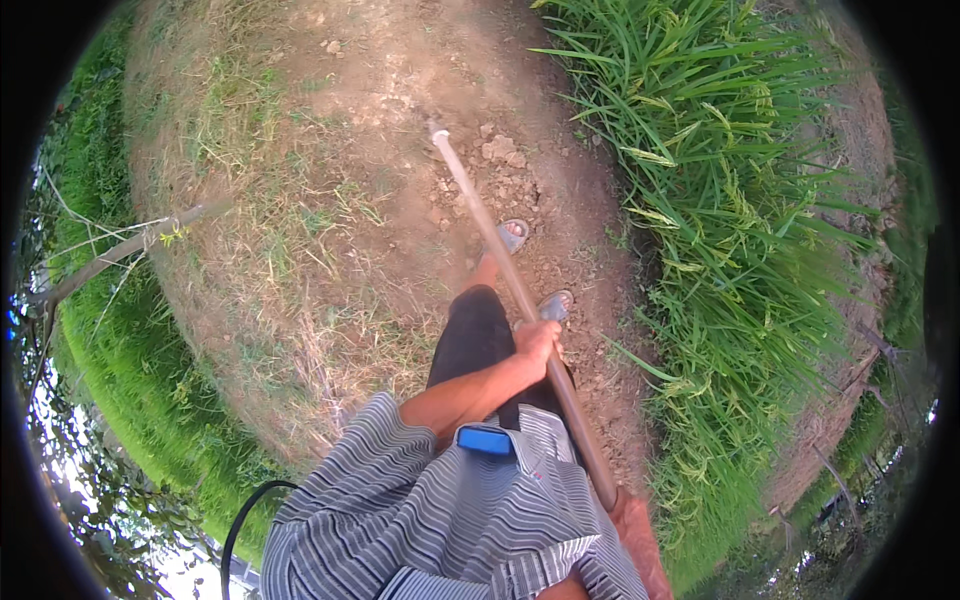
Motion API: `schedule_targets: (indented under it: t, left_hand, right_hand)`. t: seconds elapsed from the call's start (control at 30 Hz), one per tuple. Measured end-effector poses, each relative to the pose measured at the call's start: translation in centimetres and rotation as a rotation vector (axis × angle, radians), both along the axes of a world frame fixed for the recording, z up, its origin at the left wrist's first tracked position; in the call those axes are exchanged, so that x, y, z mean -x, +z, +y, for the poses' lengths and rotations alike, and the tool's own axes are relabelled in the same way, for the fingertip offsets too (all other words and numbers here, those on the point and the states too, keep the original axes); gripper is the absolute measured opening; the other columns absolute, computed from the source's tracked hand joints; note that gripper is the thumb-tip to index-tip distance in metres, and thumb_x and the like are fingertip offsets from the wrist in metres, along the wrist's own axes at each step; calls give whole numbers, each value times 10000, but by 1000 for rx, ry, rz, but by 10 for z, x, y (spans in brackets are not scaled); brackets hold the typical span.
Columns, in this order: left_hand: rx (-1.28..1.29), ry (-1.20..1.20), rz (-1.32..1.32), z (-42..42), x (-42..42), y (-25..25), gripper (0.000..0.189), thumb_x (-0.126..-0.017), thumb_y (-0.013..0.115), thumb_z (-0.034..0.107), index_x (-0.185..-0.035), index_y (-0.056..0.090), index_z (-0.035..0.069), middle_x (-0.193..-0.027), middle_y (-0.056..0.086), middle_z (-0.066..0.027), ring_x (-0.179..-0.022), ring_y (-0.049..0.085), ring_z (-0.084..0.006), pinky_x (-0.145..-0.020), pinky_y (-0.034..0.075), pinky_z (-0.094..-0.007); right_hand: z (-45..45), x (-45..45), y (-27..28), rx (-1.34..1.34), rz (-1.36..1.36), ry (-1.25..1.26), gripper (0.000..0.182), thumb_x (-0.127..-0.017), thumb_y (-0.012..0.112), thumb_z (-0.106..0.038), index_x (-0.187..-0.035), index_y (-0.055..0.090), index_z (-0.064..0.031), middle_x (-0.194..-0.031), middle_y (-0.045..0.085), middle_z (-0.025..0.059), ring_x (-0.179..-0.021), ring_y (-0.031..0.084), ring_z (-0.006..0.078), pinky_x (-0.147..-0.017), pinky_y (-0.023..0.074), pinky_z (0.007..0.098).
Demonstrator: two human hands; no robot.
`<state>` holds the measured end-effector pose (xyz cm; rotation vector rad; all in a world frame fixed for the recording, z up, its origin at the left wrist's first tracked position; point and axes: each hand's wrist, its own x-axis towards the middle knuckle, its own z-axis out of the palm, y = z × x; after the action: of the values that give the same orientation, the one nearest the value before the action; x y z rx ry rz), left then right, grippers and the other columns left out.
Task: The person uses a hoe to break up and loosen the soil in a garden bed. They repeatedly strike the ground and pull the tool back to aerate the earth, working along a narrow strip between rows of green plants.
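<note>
A long wooden handle (pixel 487 217) runs slantwise from the lower right up to the bare soil ahead. My left hand (pixel 538 346) is closed around its middle, in front of my dark trousers. At the handle's near end, beside my striped shirt, is my right hand (pixel 626 510), gripping it low at my side; its fingers are partly hidden. The far end carries a pale collar (pixel 439 136), and the tool's head there is blurred against the ground, so its shape is unclear. Loose clods of dry earth (pixel 502 150) lie just right of that end.
Tall green grass-like crop plants with seed heads (pixel 697 195) line the right side. Dry cut grass (pixel 300 225) covers the ground at left, where a bare branch (pixel 135 244) reaches in. My sandalled feet (pixel 513 234) stand on the soil, close to the handle.
</note>
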<state>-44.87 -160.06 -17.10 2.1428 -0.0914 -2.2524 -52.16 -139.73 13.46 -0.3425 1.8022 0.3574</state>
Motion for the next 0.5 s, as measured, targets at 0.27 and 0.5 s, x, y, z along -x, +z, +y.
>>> schedule_targets:
  t: [0.27, 0.5]
  left_hand:
    - [-66, 42, -14, -44, 5, 34, 140, -774, 633, 69, -696, 517, 82, -588, 471, -25, -461, 502, -176, -422, 460, -395]
    - [480, -93, 32, -251, 46, 9, 146, -793, 643, 79, -732, 510, 75, -575, 485, -34, -448, 512, -167, -387, 448, -329]
  right_hand:
    - [23, -13, -30, 151, 136, -111, 326, -758, 692, -219, -989, 588, -13, -825, 670, 282, -773, 666, 460, -686, 542, 506]
    - [-171, 20, -109, 302, 29, -172, 394, -739, 667, -190, -1066, 587, 15, -850, 662, 282, -830, 682, 404, -734, 533, 459]
